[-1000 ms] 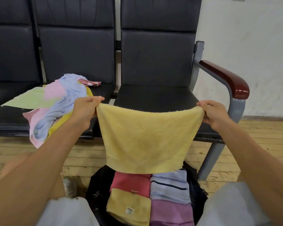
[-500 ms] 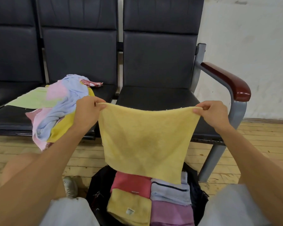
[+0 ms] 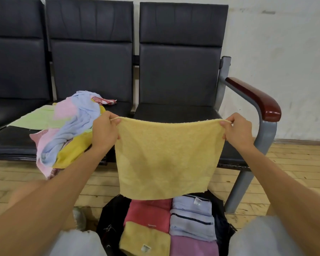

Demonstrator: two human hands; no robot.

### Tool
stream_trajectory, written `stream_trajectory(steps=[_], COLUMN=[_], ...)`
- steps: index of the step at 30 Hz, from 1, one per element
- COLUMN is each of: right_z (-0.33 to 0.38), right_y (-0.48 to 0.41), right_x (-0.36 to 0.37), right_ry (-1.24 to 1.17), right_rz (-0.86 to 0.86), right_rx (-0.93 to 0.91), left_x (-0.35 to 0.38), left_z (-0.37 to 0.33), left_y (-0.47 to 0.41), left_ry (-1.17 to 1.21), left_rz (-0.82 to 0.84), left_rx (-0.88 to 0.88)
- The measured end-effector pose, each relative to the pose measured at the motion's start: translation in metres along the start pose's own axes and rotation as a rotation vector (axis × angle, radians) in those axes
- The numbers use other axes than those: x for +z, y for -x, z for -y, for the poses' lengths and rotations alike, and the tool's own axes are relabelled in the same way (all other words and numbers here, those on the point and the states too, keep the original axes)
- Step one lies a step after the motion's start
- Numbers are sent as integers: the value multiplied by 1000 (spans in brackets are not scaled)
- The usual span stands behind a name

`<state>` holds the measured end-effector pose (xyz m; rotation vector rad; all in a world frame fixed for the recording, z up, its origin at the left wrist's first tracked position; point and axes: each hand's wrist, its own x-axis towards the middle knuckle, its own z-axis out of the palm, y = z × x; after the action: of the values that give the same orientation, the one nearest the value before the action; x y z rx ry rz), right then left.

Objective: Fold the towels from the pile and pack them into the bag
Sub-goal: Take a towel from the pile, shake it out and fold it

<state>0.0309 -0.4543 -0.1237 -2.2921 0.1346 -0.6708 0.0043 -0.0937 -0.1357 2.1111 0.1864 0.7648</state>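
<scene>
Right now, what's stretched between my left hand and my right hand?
In the head view, only the yellow towel: the left hand and right hand pinch its top corners.

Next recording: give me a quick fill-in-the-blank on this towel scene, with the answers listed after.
1. The left hand and right hand hold up a towel whose colour is ____.
2. The pile lies to the ____ of that towel.
3. The folded red towel sits inside the black ____.
Missing words: yellow; left; bag.
</scene>
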Motion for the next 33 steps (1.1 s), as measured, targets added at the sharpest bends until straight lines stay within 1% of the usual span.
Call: stream_trajectory(steps=[2,3,6,9,12,14,16,18,20,23,28,31,33], right_z=[2,3,6,5,-3,-6,-10,-15,-16,-22,-40,-46,-46], right_y=[-9,-14,-31,-51,-71,-80,-88,-96,-103,-109,-102,-92,-81], right_x=[5,9,18,30,50,63,76,87,95,104,94,74,59], right_ry=[-48,-66,-113,-107,-138,-138,-154,-204,-253,-195,-25,71,91], right_rz=[31,38,9,-22,-49,-81,-115,-128,-140,-150,-67,-16,59], right_rx=[64,68,10,-12,47,81,75,57,54,38,24,-26,-68], left_x=[9,13,28,45,67,81,95,107,118,128,117,95,82], left_z=[-6,-9,-13,-12,-12,-7,1,6,7,11,27,29,32], left_y=[-6,-11,-33,-55,-71,-80,-89,-95,-97,-95,-82,-73,-65], left_ry=[98,151,280,341,347,344,319,246,249,277,165,164,208], left_rz=[29,36,44,48,35,64,114,175,222,268,276,293,353], left_rx=[-82,-120,-217,-260,-240,-211,-167,-93,-38,-31,-19,-25,-66])
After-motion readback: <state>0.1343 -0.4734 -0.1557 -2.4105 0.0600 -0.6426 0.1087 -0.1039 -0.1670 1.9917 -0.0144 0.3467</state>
